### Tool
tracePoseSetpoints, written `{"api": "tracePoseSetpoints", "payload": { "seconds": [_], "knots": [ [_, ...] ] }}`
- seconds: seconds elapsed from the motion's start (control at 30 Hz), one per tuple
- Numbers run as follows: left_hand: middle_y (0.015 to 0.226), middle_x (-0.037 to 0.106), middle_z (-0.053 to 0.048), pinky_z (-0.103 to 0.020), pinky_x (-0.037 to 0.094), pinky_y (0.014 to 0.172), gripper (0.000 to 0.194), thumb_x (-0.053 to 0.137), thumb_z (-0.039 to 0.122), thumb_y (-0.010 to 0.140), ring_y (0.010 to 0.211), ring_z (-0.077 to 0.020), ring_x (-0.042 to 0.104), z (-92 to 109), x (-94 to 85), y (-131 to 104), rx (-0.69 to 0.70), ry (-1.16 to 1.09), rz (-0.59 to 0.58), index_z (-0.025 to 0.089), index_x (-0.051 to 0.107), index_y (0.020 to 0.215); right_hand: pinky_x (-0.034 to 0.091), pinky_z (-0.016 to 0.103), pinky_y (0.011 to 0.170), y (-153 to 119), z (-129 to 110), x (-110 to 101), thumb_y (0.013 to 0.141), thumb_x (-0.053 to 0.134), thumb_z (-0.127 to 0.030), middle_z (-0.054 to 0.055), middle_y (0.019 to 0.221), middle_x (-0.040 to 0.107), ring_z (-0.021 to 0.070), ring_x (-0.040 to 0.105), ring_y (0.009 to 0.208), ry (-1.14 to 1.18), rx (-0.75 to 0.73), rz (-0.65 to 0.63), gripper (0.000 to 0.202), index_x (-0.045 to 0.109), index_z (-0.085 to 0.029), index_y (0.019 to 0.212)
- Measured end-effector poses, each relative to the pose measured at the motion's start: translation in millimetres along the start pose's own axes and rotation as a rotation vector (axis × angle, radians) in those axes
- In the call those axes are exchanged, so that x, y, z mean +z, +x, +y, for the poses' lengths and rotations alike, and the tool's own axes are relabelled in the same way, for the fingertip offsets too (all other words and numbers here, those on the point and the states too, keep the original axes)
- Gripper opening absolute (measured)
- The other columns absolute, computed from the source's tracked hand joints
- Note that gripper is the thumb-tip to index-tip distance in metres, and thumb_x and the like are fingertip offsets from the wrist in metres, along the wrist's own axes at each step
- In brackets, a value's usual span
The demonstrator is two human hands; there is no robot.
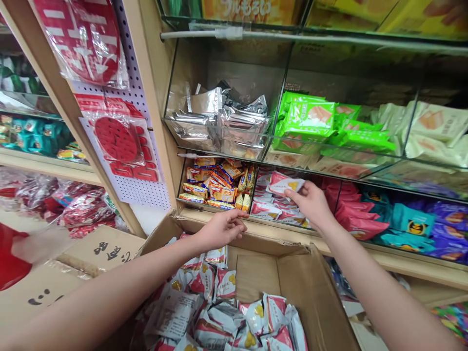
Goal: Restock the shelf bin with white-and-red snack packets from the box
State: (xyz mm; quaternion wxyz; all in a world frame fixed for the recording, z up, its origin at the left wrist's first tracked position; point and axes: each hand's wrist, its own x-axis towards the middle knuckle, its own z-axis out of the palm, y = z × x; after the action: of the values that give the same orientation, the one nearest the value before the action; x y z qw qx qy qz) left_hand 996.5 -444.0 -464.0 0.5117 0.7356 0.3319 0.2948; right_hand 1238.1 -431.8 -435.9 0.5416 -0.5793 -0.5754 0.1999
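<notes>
Between the thumb and fingers of my right hand (306,199) is a pink-and-white snack packet (282,184), held over a shelf compartment with more packets of the same look (266,209). My left hand (224,227) hovers at the shelf's front edge, above the far rim of a cardboard box (256,239). Its fingers are loosely curled and apart, with nothing seen in them. Inside the box lie several more pink-and-white packets (219,324), heaped loosely, with bare cardboard showing at the far right.
Left of that compartment are small orange-and-yellow packets (219,183); right of it, pink (356,214), teal (411,222) and purple ones (451,219). Silver (223,117) and green packets (307,119) fill the bins above. Clear dividers and a wooden post (151,83) bound the shelf.
</notes>
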Motion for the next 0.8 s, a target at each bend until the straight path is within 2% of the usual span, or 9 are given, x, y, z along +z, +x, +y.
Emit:
{"api": "tracePoseSetpoints", "payload": {
  "seconds": [0.13, 0.27, 0.37, 0.57, 0.8],
  "knots": [
    [0.071, 0.057, -0.001, -0.021, 0.045, 0.054, 0.033, 0.050, 0.026, 0.075, 0.059, -0.0095, 0.056, -1.4, -4.9, 3.0, -0.028, 0.034, -0.054, 0.014, 0.048, 0.106, 0.048, 0.029, 0.056, 39.8, 7.1, 24.8, 0.071, 0.055, -0.029, 0.006, 0.079, 0.065, 0.0185, 0.062, 0.067, -0.276, -0.040, -0.042, 0.023, 0.053, -0.016, 0.090],
    [0.070, 0.057, -0.001, -0.021, 0.046, 0.056, 0.030, 0.049, 0.023, 0.074, 0.062, -0.0101, 0.057, -4.2, -7.0, 3.7, -0.011, 0.066, -0.079, 0.013, 0.050, 0.102, 0.043, 0.037, 0.068, 45.9, 6.8, 40.6, 0.066, 0.060, -0.025, 0.011, 0.080, 0.062, 0.0267, 0.059, 0.079, -0.479, -0.072, 0.059, 0.032, 0.050, -0.013, 0.093],
    [0.068, 0.057, 0.000, -0.020, 0.046, 0.056, 0.026, 0.049, 0.022, 0.074, 0.061, -0.0093, 0.056, -8.6, -6.6, 4.8, 0.005, 0.081, -0.077, 0.014, 0.051, 0.098, 0.041, 0.037, 0.071, 44.6, 7.4, 41.8, 0.068, 0.058, -0.024, 0.013, 0.082, 0.061, 0.0284, 0.057, 0.084, -0.595, -0.088, 0.079, 0.028, 0.050, -0.013, 0.093],
    [0.068, 0.057, 0.000, -0.020, 0.044, 0.056, 0.020, 0.047, 0.021, 0.074, 0.059, -0.0088, 0.056, -11.4, -4.5, 9.0, 0.024, 0.114, -0.092, 0.013, 0.053, 0.092, 0.040, 0.031, 0.064, 49.9, 6.5, 42.0, 0.073, 0.054, -0.026, 0.011, 0.075, 0.062, 0.0257, 0.059, 0.076, -0.722, -0.070, 0.038, 0.020, 0.052, -0.014, 0.088],
    [0.062, 0.056, 0.001, -0.019, 0.043, 0.054, 0.020, 0.049, 0.027, 0.075, 0.057, -0.0090, 0.055, -10.3, -4.7, 8.3, 0.035, 0.138, -0.087, 0.013, 0.054, 0.088, 0.040, 0.031, 0.072, 42.9, -2.4, 32.6, 0.071, 0.058, -0.029, 0.016, 0.095, 0.060, 0.0269, 0.056, 0.089, -0.767, -0.122, 0.030, 0.042, 0.047, -0.009, 0.105]
  ]
}}
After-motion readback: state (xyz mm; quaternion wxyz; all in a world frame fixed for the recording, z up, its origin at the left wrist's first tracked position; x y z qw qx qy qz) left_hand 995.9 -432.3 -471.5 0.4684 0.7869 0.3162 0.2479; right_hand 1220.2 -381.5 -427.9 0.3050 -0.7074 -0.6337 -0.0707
